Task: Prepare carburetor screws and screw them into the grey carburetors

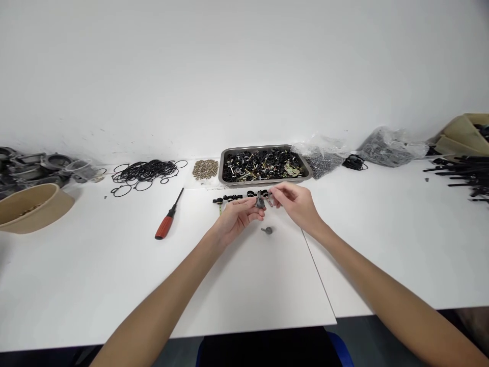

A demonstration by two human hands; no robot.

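Between the thumb and fingers of my left hand [239, 216] is a small dark grey part [260, 203]. My right hand [292, 201] is just to its right, fingers pinched together by a small black assembly with a metal pin [266, 196]; whether the fingertips grip it or something tiny is hidden. More black assemblies [232, 198] stand in a row behind my left hand. On the table below the hands lies a small grey knob-like part with a short stem [268, 231].
A metal tray [220, 178] of mixed small parts stands at the back. Left of it are brass pieces [205, 169], black rubber rings [147, 173], a red-handled screwdriver [165, 227] and a beige bin [57, 206]. Plastic bags [393, 148] and black strips [464, 171] lie right.
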